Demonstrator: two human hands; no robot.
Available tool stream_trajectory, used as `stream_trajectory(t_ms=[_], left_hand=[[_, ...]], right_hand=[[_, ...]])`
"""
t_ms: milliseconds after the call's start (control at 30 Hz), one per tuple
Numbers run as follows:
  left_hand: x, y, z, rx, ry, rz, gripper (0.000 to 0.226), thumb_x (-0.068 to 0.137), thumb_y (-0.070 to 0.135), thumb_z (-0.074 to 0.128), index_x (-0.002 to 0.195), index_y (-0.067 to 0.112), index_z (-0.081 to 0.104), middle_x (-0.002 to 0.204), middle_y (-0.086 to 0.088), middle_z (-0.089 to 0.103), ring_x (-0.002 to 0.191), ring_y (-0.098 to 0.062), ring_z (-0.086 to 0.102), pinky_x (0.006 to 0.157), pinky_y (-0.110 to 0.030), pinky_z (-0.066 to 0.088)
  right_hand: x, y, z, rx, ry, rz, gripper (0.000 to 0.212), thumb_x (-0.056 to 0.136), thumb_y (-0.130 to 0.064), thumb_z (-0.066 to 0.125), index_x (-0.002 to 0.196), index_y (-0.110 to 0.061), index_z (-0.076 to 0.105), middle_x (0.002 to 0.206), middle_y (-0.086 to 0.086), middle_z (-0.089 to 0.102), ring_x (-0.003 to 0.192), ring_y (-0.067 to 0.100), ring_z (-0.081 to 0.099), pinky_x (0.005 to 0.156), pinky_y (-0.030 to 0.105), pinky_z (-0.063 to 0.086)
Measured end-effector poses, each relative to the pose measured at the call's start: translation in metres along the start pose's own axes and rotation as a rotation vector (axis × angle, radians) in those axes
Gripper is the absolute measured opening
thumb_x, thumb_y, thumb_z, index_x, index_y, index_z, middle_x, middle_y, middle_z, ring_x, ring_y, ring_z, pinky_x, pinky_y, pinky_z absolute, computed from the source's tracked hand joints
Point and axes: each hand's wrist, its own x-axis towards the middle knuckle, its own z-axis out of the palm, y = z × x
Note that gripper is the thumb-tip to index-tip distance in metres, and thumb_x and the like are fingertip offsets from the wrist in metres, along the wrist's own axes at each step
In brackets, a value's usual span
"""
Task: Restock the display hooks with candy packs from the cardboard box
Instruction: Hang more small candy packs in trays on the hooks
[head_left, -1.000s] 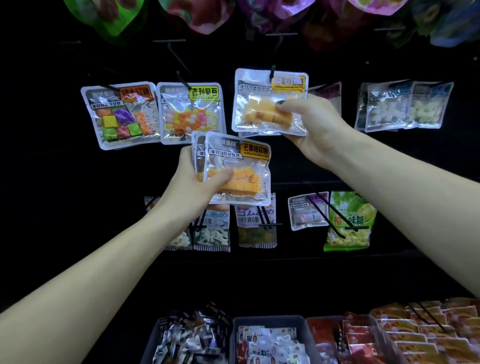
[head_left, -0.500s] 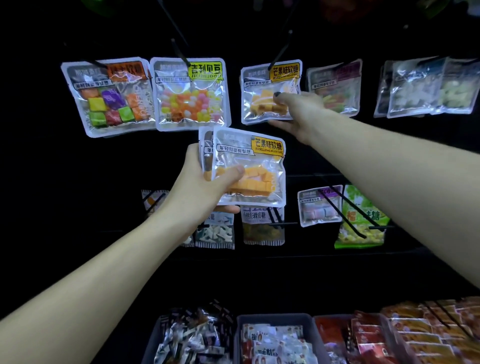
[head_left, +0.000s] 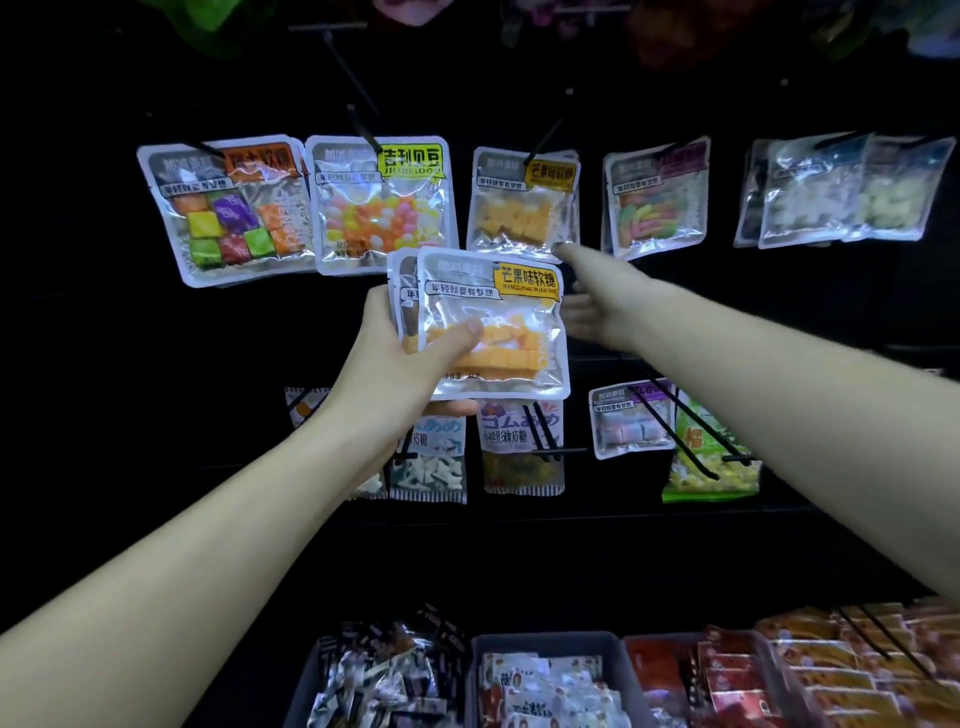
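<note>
I'm seeing my left hand (head_left: 400, 358) gripping a small stack of clear foil candy packs with yellow labels and orange mango cubes (head_left: 491, 325), thumb pressing across the front pack, fingers curling behind. The stack is sitting mid-frame, in front of the dark display wall and just below the top row of hooks.

My right hand (head_left: 597, 291) is reaching forward beside the stack, fingers stretched out and holding nothing. One fingertip is sitting at the lower right corner of the matching mango pack hanging on a thin black hook (head_left: 524, 200); contact looks likely, but the blur is stopping me from confirming.

Top row, left to right: a clear pack of multicoloured square chews (head_left: 228, 208), a clear pack of pastel jelly beans with a lime-green label (head_left: 382, 205), the hanging mango pack, a clear pack of striped gummy worms (head_left: 654, 200), then overlapping clear packs of pale candies (head_left: 841, 192).

Lower row is hanging behind my arms, including a green bag of yellow sweets (head_left: 709, 462).

Grey plastic bins of wrapped snacks (head_left: 613, 654) are sitting along the bottom edge.
</note>
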Motion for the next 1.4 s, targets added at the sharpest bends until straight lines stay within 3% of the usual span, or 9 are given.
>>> stream_trajectory(t_ms=[133, 267, 467, 700, 867, 967, 1100, 1267, 1400], left_hand=[[-0.012, 0.014, 0.004, -0.033, 0.028, -0.014, 0.054, 0.095, 0.029, 0.077, 0.138, 0.03, 0.045, 0.145, 0.005, 0.05, 0.109, -0.005, 0.066, 0.062, -0.029, 0.064], [-0.024, 0.024, 0.009, -0.04, 0.052, -0.04, 0.066, 0.093, 0.033, 0.079, 0.147, 0.029, 0.041, 0.149, 0.003, 0.049, 0.103, -0.002, 0.066, 0.064, -0.029, 0.064], [-0.036, 0.036, 0.014, -0.11, 0.077, -0.123, 0.069, 0.094, 0.047, 0.073, 0.151, 0.03, 0.04, 0.153, 0.002, 0.049, 0.121, -0.021, 0.065, 0.06, -0.028, 0.063], [-0.038, 0.037, 0.005, -0.059, 0.119, -0.096, 0.051, 0.106, 0.04, 0.059, 0.152, 0.032, 0.04, 0.153, -0.001, 0.05, 0.108, -0.019, 0.072, 0.06, -0.028, 0.063], [-0.036, 0.035, -0.001, -0.044, 0.155, -0.083, 0.06, 0.107, 0.037, 0.058, 0.159, 0.024, 0.031, 0.133, -0.007, 0.064, 0.065, -0.004, 0.076, 0.052, -0.025, 0.06], [-0.036, 0.035, -0.005, -0.029, 0.144, -0.071, 0.055, 0.105, 0.039, 0.061, 0.153, 0.026, 0.038, 0.146, -0.009, 0.057, 0.078, -0.009, 0.078, 0.054, -0.027, 0.061], [-0.037, 0.033, -0.008, 0.021, 0.116, -0.068, 0.048, 0.103, 0.041, 0.063, 0.146, 0.03, 0.045, 0.153, -0.009, 0.05, 0.119, -0.029, 0.067, 0.058, -0.03, 0.064], [-0.037, 0.033, -0.012, 0.023, 0.102, -0.059, 0.042, 0.104, 0.04, 0.062, 0.141, 0.029, 0.047, 0.147, -0.006, 0.054, 0.113, -0.027, 0.069, 0.058, -0.03, 0.063], [-0.035, 0.033, -0.014, 0.029, 0.104, -0.053, 0.037, 0.104, 0.039, 0.062, 0.138, 0.028, 0.049, 0.14, -0.007, 0.058, 0.105, -0.025, 0.071, 0.057, -0.029, 0.062]], right_hand=[[-0.057, 0.015, -0.022, -0.071, -0.198, 0.039, 0.075, 0.09, -0.069, 0.06, 0.128, -0.004, 0.058, 0.114, 0.016, 0.073, 0.1, 0.028, 0.074, 0.076, 0.037, 0.061], [-0.099, 0.014, -0.028, -0.231, -0.362, -0.066, 0.061, 0.086, -0.064, 0.07, 0.113, -0.01, 0.065, 0.1, 0.006, 0.08, 0.097, 0.023, 0.077, 0.09, 0.038, 0.059], [-0.118, 0.012, -0.032, -0.186, -0.361, -0.213, 0.038, 0.09, -0.024, 0.079, 0.077, -0.021, 0.043, 0.072, -0.006, 0.071, 0.07, 0.012, 0.068, 0.066, 0.028, 0.049], [-0.121, 0.01, -0.041, -0.051, -0.273, -0.255, 0.032, 0.09, -0.015, 0.077, 0.083, -0.019, 0.047, 0.107, 0.017, 0.07, 0.095, 0.027, 0.072, 0.085, 0.045, 0.055], [-0.113, -0.019, -0.041, 0.056, -0.143, -0.41, 0.02, 0.094, -0.003, 0.07, 0.101, -0.014, 0.055, 0.103, 0.006, 0.077, 0.092, 0.021, 0.078, 0.069, 0.035, 0.059], [-0.105, -0.036, -0.033, 0.039, -0.097, -0.467, 0.019, 0.093, -0.005, 0.072, 0.097, -0.016, 0.057, 0.099, 0.004, 0.078, 0.092, 0.021, 0.078, 0.073, 0.038, 0.061], [-0.09, -0.047, -0.023, 0.028, -0.077, -0.472, 0.028, 0.085, -0.01, 0.078, 0.1, -0.013, 0.054, 0.119, 0.022, 0.073, 0.106, 0.036, 0.074, 0.084, 0.047, 0.058], [-0.074, -0.05, -0.019, 0.017, -0.076, -0.457, 0.045, 0.067, -0.023, 0.085, 0.099, -0.016, 0.054, 0.123, 0.021, 0.071, 0.111, 0.042, 0.071, 0.096, 0.065, 0.055], [-0.057, -0.049, -0.018, -0.018, -0.048, -0.465, 0.055, 0.052, -0.034, 0.085, 0.095, -0.014, 0.058, 0.121, 0.02, 0.072, 0.113, 0.04, 0.07, 0.105, 0.058, 0.052]])
